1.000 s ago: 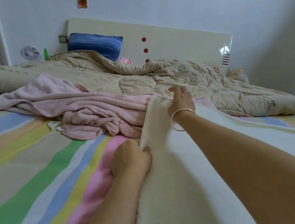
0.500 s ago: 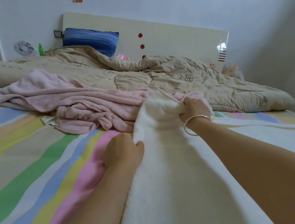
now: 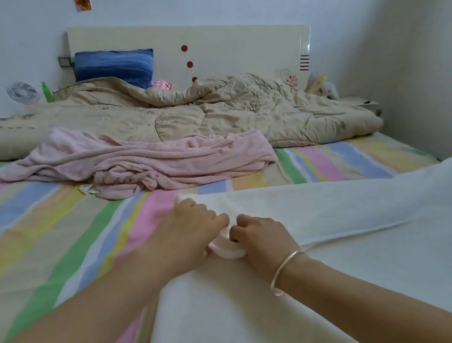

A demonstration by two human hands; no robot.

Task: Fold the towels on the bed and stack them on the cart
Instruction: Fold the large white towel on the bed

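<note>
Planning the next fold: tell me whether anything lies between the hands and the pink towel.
Nothing visible does. The left hand and right hand grip the white towel; only bare striped sheet separates them from the pink towel.

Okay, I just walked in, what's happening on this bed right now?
A person is folding a white towel on the bed. Their left hand and right hand sit close together, both gripping a bunched edge of it, with one layer lying doubled over the rest on the striped sheet. A pink towel lies crumpled farther up, not yet folded, in front of a beige quilt. No cart is in view.
</note>
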